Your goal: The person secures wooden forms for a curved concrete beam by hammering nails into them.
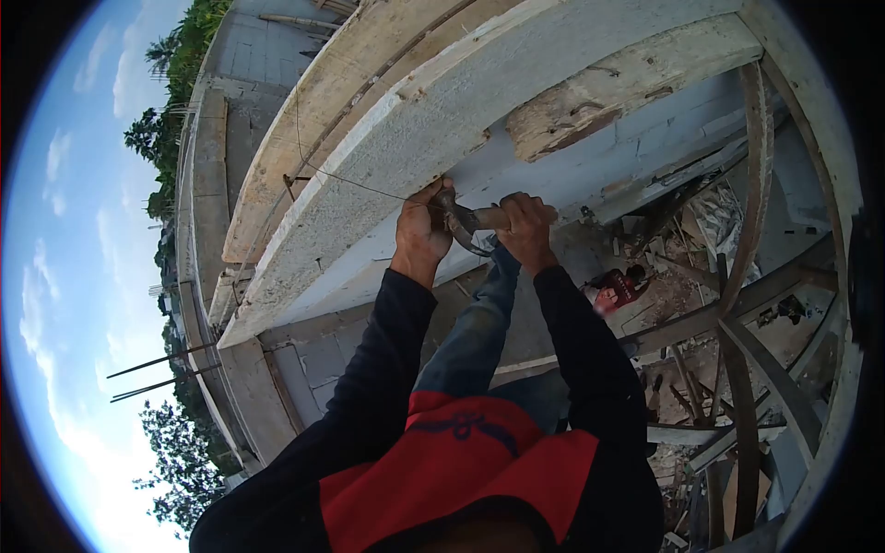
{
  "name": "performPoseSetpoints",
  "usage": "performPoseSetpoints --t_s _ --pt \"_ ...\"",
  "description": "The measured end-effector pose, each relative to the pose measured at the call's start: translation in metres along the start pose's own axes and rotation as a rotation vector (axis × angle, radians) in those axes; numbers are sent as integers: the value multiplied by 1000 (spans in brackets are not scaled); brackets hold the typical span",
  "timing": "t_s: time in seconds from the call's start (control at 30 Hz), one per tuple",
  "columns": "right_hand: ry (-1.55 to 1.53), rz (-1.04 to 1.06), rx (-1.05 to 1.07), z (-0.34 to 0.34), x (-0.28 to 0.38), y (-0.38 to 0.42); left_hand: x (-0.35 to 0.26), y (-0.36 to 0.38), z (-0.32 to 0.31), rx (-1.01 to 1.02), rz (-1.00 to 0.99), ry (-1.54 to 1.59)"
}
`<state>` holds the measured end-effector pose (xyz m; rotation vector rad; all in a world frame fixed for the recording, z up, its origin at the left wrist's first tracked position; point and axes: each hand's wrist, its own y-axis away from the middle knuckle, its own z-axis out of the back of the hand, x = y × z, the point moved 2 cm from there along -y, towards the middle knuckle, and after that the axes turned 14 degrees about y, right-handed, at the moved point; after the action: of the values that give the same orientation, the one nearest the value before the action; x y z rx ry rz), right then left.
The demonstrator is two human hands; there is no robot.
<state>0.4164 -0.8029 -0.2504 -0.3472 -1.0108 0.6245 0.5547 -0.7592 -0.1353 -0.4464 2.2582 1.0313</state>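
Note:
A claw hammer (458,221) is held across in front of me, its metal head close to the lower edge of a pale concrete-stained board (369,175). My right hand (527,230) is closed around the wooden handle. At the other end, my left hand (424,238) is closed against the hammer's head, touching the board's edge; its fingertips are partly hidden. A thin wire or string (355,182) runs across the board's face to my left hand.
More boards (313,129) line the wall top. A rough timber piece (636,83) with bent nails lies at upper right. Far below, a person in red (616,288) is amid debris. Curved-looking timber props (737,405) stand at right; rebar (166,370) juts out left.

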Motion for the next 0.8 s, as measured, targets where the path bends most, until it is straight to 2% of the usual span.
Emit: performPoseSetpoints --t_s 0.03,0.1,0.13,0.3,0.37,0.43,0.5,0.53,0.57,0.63,0.7,0.8 --pt "6 21 -30 -3 -5 -13 0 -12 -6 33 -17 0" --pt "-85 68 -220 1 7 -7 5 7 -10 -231 -111 -28" --pt "18 -22 -23 -2 3 -5 3 -2 7 -60 -68 1" --pt "-35 -80 -46 4 2 25 6 9 5 -123 -58 -61" --pt "-45 -256 -100 22 -8 41 10 11 -2 -125 -101 -57" --pt "-32 -476 -33 39 -20 88 7 23 3 -53 -83 -52" --pt "-10 -824 92 60 -41 150 5 46 8 -16 12 -425" --pt "-110 -905 25 80 -45 174 -2 60 6 97 -71 -627" --pt "-32 -969 -6 107 -41 188 -11 83 4 192 -153 -834" --pt "108 -1027 26 162 -28 201 -49 147 -32 330 -450 -1210" --pt "177 -990 -4 201 -14 194 -94 176 -58 467 -1043 -1300" --pt "269 -889 -21 251 0 156 -148 174 -89 431 -1266 -1152"
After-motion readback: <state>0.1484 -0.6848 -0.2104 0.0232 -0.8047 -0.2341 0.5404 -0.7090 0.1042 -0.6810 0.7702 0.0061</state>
